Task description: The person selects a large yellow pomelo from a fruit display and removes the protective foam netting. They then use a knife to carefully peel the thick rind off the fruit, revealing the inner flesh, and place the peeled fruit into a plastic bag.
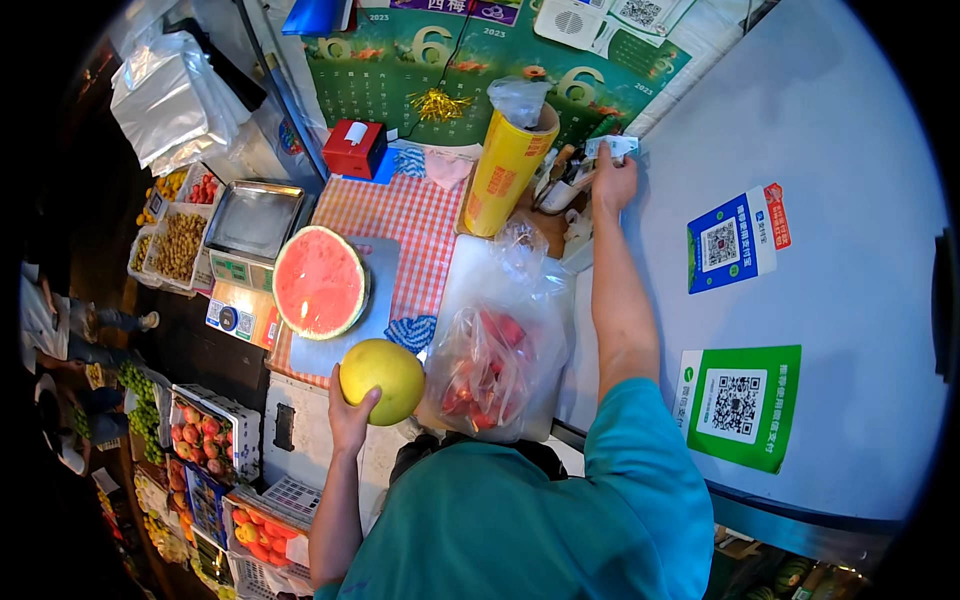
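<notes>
My left hand (351,414) holds a large yellow-green pomelo (384,381) at the near edge of the counter. Beyond it, a halved watermelon (319,283), cut face up, rests on a grey board (384,277). My right arm is stretched to the back of the counter, where my right hand (615,178) has its fingers on a small pale printed packet or paper (612,145), above a holder with knives and other tools. A clear plastic bag of red fruit (487,367) lies on a white cutting board (465,277) between my arms.
A yellow roll of wrapping film (511,172) stands upright at the back, right of a red receipt printer (355,148). Left are a weighing scale (255,217), hanging plastic bags (176,97) and fruit crates (251,427). A pale panel (825,300) bounds the right side. People stand at far left.
</notes>
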### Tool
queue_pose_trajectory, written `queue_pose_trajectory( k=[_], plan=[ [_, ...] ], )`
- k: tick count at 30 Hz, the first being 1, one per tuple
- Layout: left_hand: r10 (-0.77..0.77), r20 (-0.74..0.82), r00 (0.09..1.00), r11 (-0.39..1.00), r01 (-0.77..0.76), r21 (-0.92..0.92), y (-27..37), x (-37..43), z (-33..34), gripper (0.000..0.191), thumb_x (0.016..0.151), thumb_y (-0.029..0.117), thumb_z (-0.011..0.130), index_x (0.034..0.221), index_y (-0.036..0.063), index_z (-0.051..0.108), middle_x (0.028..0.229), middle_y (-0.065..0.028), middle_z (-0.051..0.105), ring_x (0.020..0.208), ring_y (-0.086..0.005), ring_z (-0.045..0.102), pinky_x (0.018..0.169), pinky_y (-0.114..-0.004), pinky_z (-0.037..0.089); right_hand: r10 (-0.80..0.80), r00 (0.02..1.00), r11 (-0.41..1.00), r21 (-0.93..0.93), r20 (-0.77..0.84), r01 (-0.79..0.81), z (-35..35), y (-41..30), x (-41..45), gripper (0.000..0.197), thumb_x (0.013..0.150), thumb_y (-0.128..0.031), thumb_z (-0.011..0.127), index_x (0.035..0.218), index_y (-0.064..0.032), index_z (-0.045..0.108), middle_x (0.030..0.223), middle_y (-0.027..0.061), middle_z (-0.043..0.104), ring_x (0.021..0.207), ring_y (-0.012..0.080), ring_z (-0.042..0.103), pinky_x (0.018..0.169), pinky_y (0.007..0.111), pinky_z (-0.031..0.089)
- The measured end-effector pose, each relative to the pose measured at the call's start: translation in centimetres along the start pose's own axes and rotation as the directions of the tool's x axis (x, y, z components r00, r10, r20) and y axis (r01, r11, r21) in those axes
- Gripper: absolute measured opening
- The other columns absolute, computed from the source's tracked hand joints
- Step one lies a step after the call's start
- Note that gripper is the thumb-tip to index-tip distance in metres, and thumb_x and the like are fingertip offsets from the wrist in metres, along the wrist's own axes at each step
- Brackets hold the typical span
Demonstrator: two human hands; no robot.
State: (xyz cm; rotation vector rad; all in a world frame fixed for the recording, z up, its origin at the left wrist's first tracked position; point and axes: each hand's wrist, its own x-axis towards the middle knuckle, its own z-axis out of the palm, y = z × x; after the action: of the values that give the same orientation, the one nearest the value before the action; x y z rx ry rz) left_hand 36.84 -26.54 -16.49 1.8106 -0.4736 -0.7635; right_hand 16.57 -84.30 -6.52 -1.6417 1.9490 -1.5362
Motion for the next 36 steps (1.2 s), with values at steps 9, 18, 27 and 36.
queue_pose_trajectory(
  k=[9, 18, 27, 36],
  plan=[
    [-0.044, 0.044, 0.998, 0.998, 0.045, -0.031, 1.1, 0.0, 0.3, 0.098, 0.087, 0.022, 0.082, 0.160, -0.0064, 0.022, 0.152, -0.0232, 0.046, 0.136, -0.0288, 0.051, 0.112, -0.040, 0.045, -0.285, 0.927, 0.958, -0.047, -0.243, 0.282, -4.8, -4.3, 4.6, 0.031, 0.092, -0.029, 0.066, 0.100, 0.0006, 0.072, 0.096, 0.0218, 0.069, 0.086, 0.0441, 0.066, 0.077, 0.054, 0.052],
    [-0.034, 0.077, 0.996, 0.997, 0.039, -0.074, 0.9, 0.0, 0.5, 0.098, 0.087, 0.018, 0.081, 0.161, -0.0061, 0.020, 0.152, -0.0231, 0.044, 0.137, -0.0297, 0.050, 0.114, -0.041, 0.044, -0.356, 0.859, 0.920, 0.023, -0.368, 0.391, -9.6, -9.1, 2.9, 0.027, 0.092, -0.027, 0.067, 0.097, -0.0004, 0.071, 0.092, 0.0195, 0.070, 0.080, 0.0410, 0.067, 0.072, 0.052, 0.052],
    [-0.062, 0.120, 0.991, 0.998, 0.061, 0.013, 1.5, 0.0, 0.6, 0.099, 0.086, 0.012, 0.080, 0.161, -0.0051, 0.018, 0.154, -0.0228, 0.042, 0.140, -0.0297, 0.047, 0.116, -0.041, 0.041, -0.177, 0.914, 0.906, -0.302, 0.366, 0.296, -5.2, 4.9, -12.7, 0.027, 0.089, -0.027, 0.073, 0.095, -0.0012, 0.071, 0.089, 0.0211, 0.073, 0.082, 0.0413, 0.072, 0.073, 0.052, 0.057],
    [-0.051, 0.097, 0.994, 0.998, 0.055, -0.038, 0.0, -1.0, 1.0, 0.100, 0.084, 0.007, 0.080, 0.162, -0.0041, 0.018, 0.154, -0.0211, 0.043, 0.139, -0.0293, 0.047, 0.116, -0.041, 0.041, -0.153, 0.950, 0.970, -0.140, 0.272, 0.196, -6.4, -1.4, -10.2, 0.024, 0.092, -0.017, 0.068, 0.112, -0.0052, 0.074, 0.111, 0.0183, 0.068, 0.098, 0.0383, 0.069, 0.082, 0.050, 0.056]
  ],
)
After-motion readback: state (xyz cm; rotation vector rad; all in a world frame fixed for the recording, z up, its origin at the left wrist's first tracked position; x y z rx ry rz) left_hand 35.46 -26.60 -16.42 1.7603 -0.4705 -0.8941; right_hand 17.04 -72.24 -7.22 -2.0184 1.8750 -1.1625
